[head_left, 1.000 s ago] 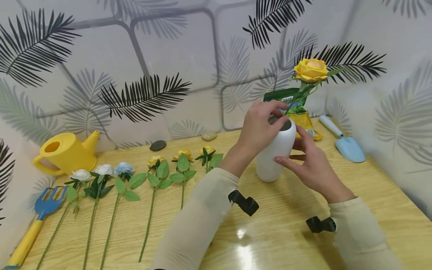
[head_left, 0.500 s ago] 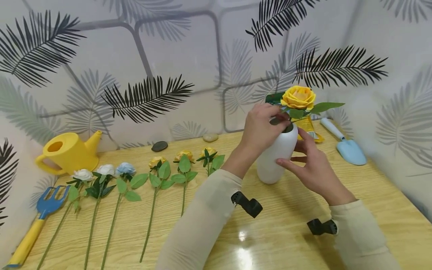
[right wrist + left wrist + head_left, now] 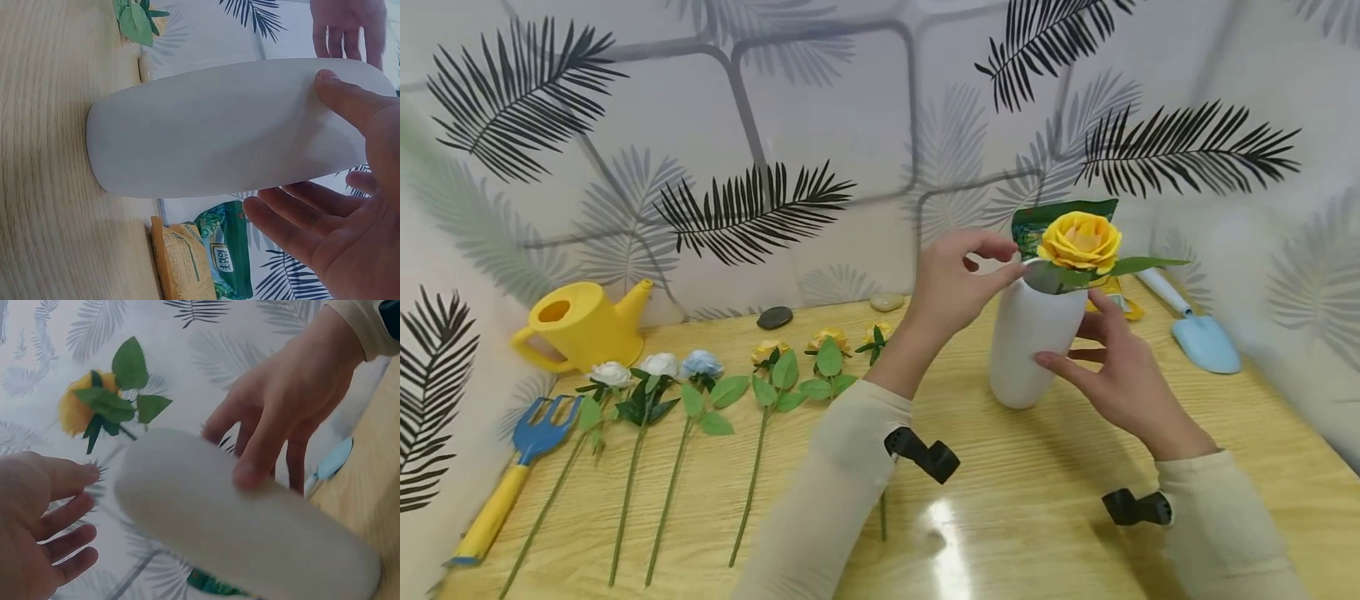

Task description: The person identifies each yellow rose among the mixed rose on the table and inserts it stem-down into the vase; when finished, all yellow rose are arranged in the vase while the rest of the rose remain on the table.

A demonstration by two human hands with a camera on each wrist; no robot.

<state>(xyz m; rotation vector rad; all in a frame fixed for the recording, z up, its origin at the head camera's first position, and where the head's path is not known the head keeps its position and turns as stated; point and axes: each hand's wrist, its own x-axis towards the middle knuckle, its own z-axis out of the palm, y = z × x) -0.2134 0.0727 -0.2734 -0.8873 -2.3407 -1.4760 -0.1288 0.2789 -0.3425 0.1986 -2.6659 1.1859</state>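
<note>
A white vase (image 3: 1030, 350) stands on the wooden table, with a yellow rose (image 3: 1081, 242) resting in its mouth. The stem below the rim is hidden inside. My right hand (image 3: 1123, 379) holds the vase from the right, its thumb (image 3: 344, 97) on the near side and the fingers behind. At the left of the rim is my left hand (image 3: 955, 279), holding nothing, with its fingers (image 3: 72, 544) loosely bent and apart from the rose in the left wrist view.
Several yellow, white and blue roses (image 3: 700, 365) lie in a row on the left. Beyond them are a yellow watering can (image 3: 580, 327) and a blue hand fork (image 3: 523, 450). Two stones, one dark (image 3: 774, 317), lie at the back. Behind the vase are a packet (image 3: 225, 250) and a blue trowel (image 3: 1206, 342).
The yellow rose has sunk lower, its stem passing into the vase. My left hand has let go of it and drawn back to the left. My right hand still holds the vase.
</note>
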